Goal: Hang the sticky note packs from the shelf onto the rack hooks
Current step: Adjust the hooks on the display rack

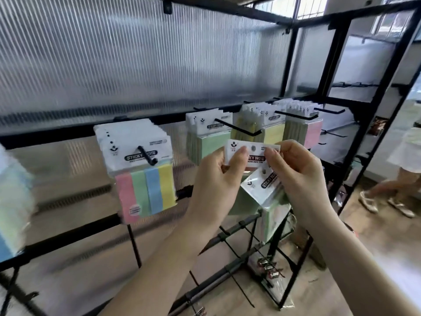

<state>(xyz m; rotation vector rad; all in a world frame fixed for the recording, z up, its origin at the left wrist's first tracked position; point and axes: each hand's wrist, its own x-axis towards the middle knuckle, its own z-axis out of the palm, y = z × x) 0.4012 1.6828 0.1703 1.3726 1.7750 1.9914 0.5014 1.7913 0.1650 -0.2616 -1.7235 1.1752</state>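
My left hand (218, 174) and my right hand (296, 176) pinch the white header card of one green sticky note pack (252, 151) between them, held just below the second hook (239, 128). More green packs (266, 190) hang tilted under my right hand; which fingers carry them is hidden. Several packs hang on the rack hooks: a four-colour stack (145, 179) at the left, green packs (205, 137), yellow packs (271, 131) and pink packs (312, 131) further right.
Black rack frame (337, 65) with ribbed translucent back panels. A low black wire stand (273, 254) sits on the floor below my hands. A person's legs (391, 190) stand at the right. Blurred packs (13, 201) fill the left edge.
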